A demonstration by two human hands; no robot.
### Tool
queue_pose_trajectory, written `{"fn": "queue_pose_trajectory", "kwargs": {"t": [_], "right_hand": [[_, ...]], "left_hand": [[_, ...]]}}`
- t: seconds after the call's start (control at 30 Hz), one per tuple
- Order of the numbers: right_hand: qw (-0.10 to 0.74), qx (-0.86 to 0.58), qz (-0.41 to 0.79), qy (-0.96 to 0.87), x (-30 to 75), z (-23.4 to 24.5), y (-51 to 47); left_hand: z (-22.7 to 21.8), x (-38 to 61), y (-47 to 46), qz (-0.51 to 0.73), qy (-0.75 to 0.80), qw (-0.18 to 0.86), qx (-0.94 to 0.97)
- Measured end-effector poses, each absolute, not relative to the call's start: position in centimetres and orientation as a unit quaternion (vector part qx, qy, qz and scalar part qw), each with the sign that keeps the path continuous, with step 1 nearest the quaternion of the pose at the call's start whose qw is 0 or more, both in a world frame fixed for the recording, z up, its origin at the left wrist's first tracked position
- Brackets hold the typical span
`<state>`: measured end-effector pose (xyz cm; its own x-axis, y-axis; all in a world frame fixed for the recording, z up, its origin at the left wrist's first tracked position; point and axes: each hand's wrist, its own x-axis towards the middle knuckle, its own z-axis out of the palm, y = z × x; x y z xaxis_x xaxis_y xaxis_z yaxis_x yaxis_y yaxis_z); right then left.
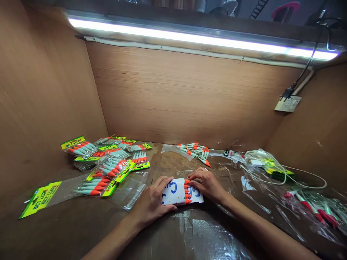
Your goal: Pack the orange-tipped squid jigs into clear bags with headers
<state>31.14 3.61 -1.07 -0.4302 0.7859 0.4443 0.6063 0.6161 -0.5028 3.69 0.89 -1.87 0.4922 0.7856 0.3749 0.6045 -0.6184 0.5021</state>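
A white card holder with blue lettering (pixel 170 195) lies on the bench in front of me. My left hand (pixel 158 193) grips its left side, thumb along the near edge and fingers over the far edge. Orange tips of several fishing lures (pixel 187 198) stand in a row across the card, their bodies hidden under its white left part. Bent over the upper right of the card, my right hand (pixel 204 182) has its fingertips at the topmost orange tip. Whether they pinch that lure or only press on it is hard to see.
Packed lures with yellow header labels (pixel 112 168) are piled at the left. Loose orange-and-white lures (pixel 196 150) lie near the back wall. On the right are a white cord (pixel 306 184), yellow-green labels (pixel 273 168) and red-and-white lures (pixel 309 206). A lamp (pixel 189 38) hangs above.
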Motion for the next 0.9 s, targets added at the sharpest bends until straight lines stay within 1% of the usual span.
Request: {"fn": "queue_pose_trajectory", "kwargs": {"t": [0.1, 0.2, 0.27, 0.33, 0.4, 0.47, 0.53, 0.63, 0.7, 0.8, 0.9], "right_hand": [[0.302, -0.417, 0.118, -0.849, 30.9, -1.4, 3.9], [0.266, -0.418, 0.111, -0.862, 30.6, -1.6, 3.8], [0.252, -0.402, 0.129, -0.871, 30.4, -1.6, 3.3], [0.221, -0.370, 0.156, -0.889, 29.9, -1.5, 2.4], [0.183, -0.345, 0.171, -0.904, 29.4, -1.1, 1.6], [0.163, -0.342, 0.177, -0.909, 29.3, -0.5, 1.1], [0.146, -0.347, 0.178, -0.909, 29.8, 0.4, 1.1], [0.104, -0.342, 0.199, -0.912, 31.8, 2.0, 1.6], [0.073, -0.325, 0.227, -0.915, 33.4, 3.0, 2.0], [0.049, -0.312, 0.248, -0.916, 34.8, 3.9, 1.6], [0.067, -0.326, 0.244, -0.911, 33.3, 3.4, -0.3]], "left_hand": [[-2.1, 3.6, 1.0, 0.264, 0.416, 0.135, 0.859], [-2.6, 3.5, 1.2, 0.214, 0.421, 0.087, 0.877], [-3.0, 3.5, 1.1, 0.181, 0.424, 0.060, 0.885], [-3.2, 3.6, 0.7, 0.157, 0.429, 0.049, 0.888], [-2.9, 3.8, 0.3, 0.143, 0.430, 0.042, 0.891], [-2.2, 3.7, 0.1, 0.133, 0.430, 0.047, 0.892], [-0.9, 2.8, 0.4, 0.129, 0.468, 0.053, 0.873], [0.8, -0.1, 1.4, 0.110, 0.604, 0.032, 0.789], [1.2, -2.2, 2.3, 0.081, 0.660, 0.028, 0.746], [0.6, -4.6, 3.7, 0.080, 0.684, 0.035, 0.724], [-0.2, -5.3, 4.6, 0.111, 0.683, 0.035, 0.721]]}}
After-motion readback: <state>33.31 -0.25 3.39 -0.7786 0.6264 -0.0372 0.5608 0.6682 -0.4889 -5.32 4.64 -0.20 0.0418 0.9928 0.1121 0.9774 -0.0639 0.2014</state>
